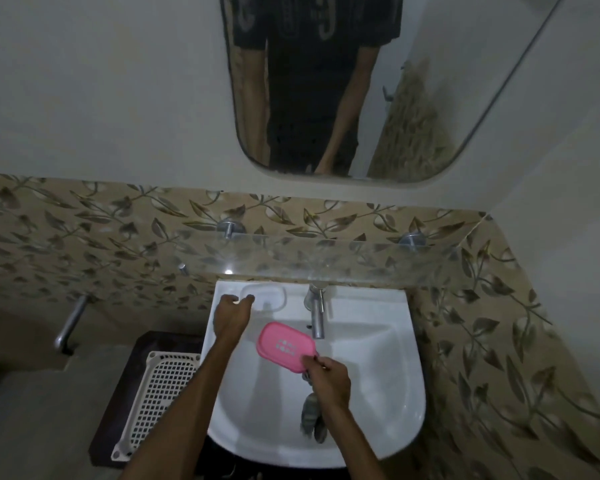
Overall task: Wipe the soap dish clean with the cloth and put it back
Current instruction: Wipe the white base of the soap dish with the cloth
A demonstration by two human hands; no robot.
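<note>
Over the white sink [407, 368], my right hand [328, 379] holds a pink soap dish [286, 346] by its near right corner. The dish is tilted, and small drain holes show in its middle. The same hand also grips a grey cloth [312, 417], which hangs down into the basin. My left hand [232, 315] reaches to the sink's back left corner. Its fingertips rest at the left rim of a clear tray [265, 297] lying there. I cannot tell whether they grip the tray.
A chrome tap [316, 315] stands at the back middle of the sink, just right of the pink dish. A glass shelf [326, 258] juts out above it, under a wall mirror [326, 81]. A white perforated basket [156, 393] lies on a dark stand to the left.
</note>
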